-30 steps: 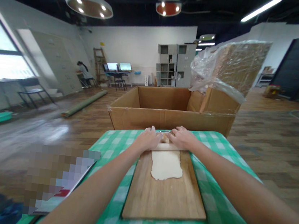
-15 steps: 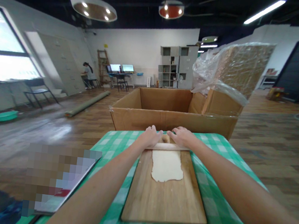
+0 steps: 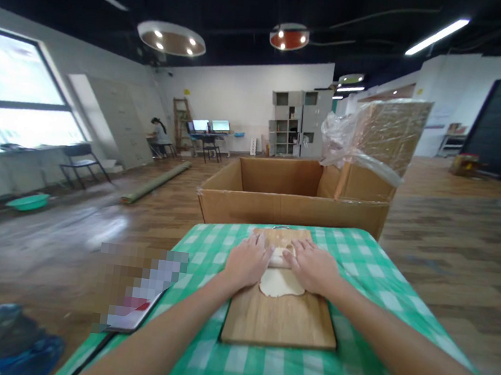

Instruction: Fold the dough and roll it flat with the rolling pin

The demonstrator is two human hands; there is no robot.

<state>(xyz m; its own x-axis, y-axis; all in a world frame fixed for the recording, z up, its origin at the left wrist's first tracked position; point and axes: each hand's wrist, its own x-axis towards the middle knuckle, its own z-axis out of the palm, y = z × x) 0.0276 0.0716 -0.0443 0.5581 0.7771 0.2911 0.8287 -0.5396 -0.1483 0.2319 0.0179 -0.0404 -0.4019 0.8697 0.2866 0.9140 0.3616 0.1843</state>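
My left hand [image 3: 247, 261] lies over the left part of a pale rolling pin [image 3: 279, 258], its fingers pointing away from me. On the right part of the same pin rests my right hand [image 3: 316, 268], thumb turned inward. Both hands are closed over the pin, so its ends are hidden. Beneath it is a flat, thin sheet of cream dough [image 3: 282, 284] with an uneven near edge. The dough lies on a wooden cutting board [image 3: 280, 326], whose near part shows bare wood.
A green-and-white checked cloth [image 3: 194, 351] covers the table. To the left lies a partly pixelated flat device [image 3: 137, 310] with a black cable. Beyond the table stands a large cardboard box [image 3: 288, 210]. A person [image 3: 160, 135] sits far back left.
Both hands and the rolling pin have come back toward me from the board's far end, over the dough. More of the far end of the board shows. The camera view has shifted slightly.
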